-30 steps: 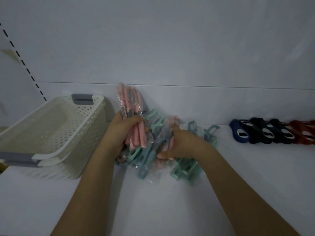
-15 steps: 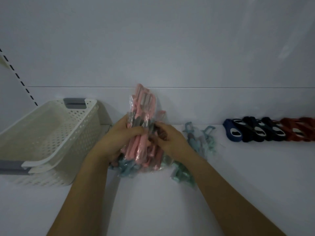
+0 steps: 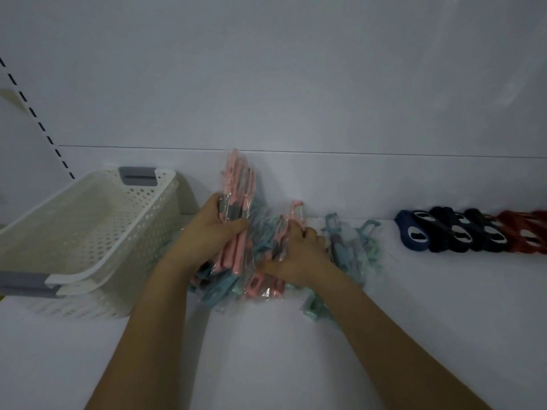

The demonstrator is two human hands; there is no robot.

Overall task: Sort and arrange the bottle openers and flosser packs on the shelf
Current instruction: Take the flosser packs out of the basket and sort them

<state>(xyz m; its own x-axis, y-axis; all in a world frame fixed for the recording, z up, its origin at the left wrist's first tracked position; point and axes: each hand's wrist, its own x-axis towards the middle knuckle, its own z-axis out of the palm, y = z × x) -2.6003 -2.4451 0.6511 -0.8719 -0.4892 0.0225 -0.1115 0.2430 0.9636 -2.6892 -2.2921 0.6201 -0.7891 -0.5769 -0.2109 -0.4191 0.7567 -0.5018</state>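
On the shelf [image 3: 414, 306] — left hand [image 3: 211, 232] gripping pink flosser packs [image 3: 236, 196], right hand [image 3: 299, 253] pinching another.

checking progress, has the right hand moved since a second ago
Yes, slightly. The right hand came left, away from the openers, reached the pink packs in the left hand, then dropped back onto the pile.

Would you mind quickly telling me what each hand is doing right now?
Left hand: closed around a bundle of pink flosser packs, held upright.
Right hand: fingers curled, gripping a pink flosser pack in the pile.
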